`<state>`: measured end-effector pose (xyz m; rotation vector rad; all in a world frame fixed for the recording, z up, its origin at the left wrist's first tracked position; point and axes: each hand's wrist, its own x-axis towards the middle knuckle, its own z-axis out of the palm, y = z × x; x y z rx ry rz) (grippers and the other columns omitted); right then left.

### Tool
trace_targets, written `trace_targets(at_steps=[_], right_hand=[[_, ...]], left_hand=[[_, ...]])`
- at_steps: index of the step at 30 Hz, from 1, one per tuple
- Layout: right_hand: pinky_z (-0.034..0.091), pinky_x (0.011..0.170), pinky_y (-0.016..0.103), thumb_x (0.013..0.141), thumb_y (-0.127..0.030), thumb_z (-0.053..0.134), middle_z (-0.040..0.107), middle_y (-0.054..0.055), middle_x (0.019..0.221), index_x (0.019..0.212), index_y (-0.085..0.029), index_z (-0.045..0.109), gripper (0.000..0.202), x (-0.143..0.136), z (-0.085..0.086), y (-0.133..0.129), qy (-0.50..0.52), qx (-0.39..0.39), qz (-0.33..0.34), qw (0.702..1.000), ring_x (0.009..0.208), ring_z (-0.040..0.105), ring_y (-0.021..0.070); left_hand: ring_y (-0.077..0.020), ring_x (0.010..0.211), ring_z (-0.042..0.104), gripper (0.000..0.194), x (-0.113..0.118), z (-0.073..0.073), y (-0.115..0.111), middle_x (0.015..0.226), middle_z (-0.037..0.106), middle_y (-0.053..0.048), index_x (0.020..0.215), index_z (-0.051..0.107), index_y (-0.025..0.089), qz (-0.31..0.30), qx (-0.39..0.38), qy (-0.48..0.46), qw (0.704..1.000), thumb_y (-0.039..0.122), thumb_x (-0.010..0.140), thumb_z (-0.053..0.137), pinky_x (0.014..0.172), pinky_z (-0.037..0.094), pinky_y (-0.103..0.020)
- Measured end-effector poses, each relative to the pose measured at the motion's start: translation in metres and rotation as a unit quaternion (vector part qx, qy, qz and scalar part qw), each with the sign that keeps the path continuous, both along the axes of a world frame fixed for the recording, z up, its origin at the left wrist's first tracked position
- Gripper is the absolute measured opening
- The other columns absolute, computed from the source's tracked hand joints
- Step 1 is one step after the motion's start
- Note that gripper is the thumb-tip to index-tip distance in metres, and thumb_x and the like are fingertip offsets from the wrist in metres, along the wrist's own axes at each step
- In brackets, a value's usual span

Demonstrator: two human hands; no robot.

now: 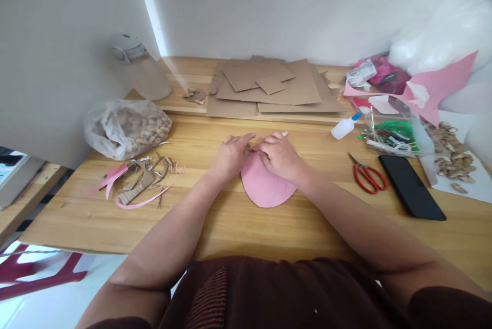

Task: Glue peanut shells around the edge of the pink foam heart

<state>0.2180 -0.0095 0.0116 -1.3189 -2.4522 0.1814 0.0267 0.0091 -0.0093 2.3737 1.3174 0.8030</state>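
A pink round piece (267,188), which looks like paper or card, lies on the wooden table in front of me. My left hand (233,156) closes on its far left edge, thumb and forefinger together. Beside it, my right hand (280,156) rests over the far right part, fingers bent and pinching the same edge close to the left fingertips. Something small and tan shows between the fingertips, too hidden to name. Both hands cover much of the disc's far rim. A small pale bit (285,134) lies just beyond my right hand.
Left are a bag of tan shell-like pieces (144,129) and cardboard scraps (138,185). Cardboard sheets (269,88) lie behind. Rightward are a glue bottle (343,128), red-handled scissors (369,178), a black phone (413,188), a bag of green material (395,131) and loose tan pieces (453,157).
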Motion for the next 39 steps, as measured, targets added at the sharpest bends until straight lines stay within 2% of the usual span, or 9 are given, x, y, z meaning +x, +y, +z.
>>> trace_targets(at_steps=[5,10,23,30,35,39], right_hand=[[0.039,0.082,0.041,0.093,-0.008,0.050,0.071,0.010,0.088,0.093,-0.018,0.078,0.030,-0.005,0.001,-0.003,-0.037,0.009,-0.006,0.999,0.089,0.050,0.0258],[0.040,0.084,0.040,0.092,-0.008,0.051,0.071,0.011,0.089,0.088,-0.015,0.076,0.026,-0.007,0.003,-0.001,-0.049,0.011,-0.012,0.999,0.090,0.050,0.0260],[0.041,0.084,0.039,0.095,-0.011,0.050,0.071,0.009,0.084,0.084,-0.019,0.075,0.028,-0.005,0.002,0.007,0.007,0.011,-0.021,1.000,0.084,0.055,0.0240],[0.043,0.086,0.040,0.092,-0.013,0.055,0.077,0.007,0.087,0.089,-0.020,0.075,0.022,0.015,0.009,0.010,0.052,0.038,-0.044,0.997,0.082,0.061,0.0236],[0.045,0.086,0.040,0.092,-0.015,0.055,0.079,0.006,0.091,0.091,-0.021,0.076,0.022,0.032,0.011,0.000,0.068,0.026,-0.041,0.996,0.084,0.066,0.0234],[0.043,0.087,0.040,0.091,-0.011,0.054,0.079,0.005,0.088,0.090,-0.021,0.077,0.025,0.030,0.008,-0.008,0.048,0.014,-0.010,0.999,0.082,0.065,0.0225]], left_hand=[[-0.0221,0.096,0.066,0.047,-0.002,0.001,0.002,0.104,0.076,-0.007,0.134,0.063,0.018,0.012,-0.004,0.009,1.000,0.007,0.090,0.051,0.097,0.053,-0.040],[-0.0229,0.098,0.067,0.044,-0.004,0.002,0.004,0.103,0.077,-0.009,0.134,0.063,0.015,0.013,-0.010,0.011,1.000,0.010,0.092,0.050,0.097,0.052,-0.041],[-0.0238,0.097,0.067,0.040,-0.004,0.000,0.002,0.105,0.077,-0.008,0.133,0.065,0.017,0.027,-0.008,0.025,0.999,0.014,0.096,0.049,0.095,0.052,-0.041],[-0.0240,0.096,0.068,0.042,-0.005,0.000,0.003,0.105,0.078,-0.009,0.130,0.067,0.016,0.019,-0.011,0.027,0.999,0.009,0.092,0.050,0.095,0.052,-0.041],[-0.0231,0.093,0.069,0.035,-0.005,0.001,0.004,0.103,0.078,-0.008,0.118,0.074,0.018,0.005,0.003,0.017,1.000,0.009,0.091,0.053,0.092,0.053,-0.040],[-0.0220,0.092,0.069,0.031,-0.004,0.002,0.004,0.101,0.079,-0.006,0.101,0.078,0.021,-0.013,0.013,0.003,1.000,0.006,0.088,0.055,0.092,0.053,-0.039]])
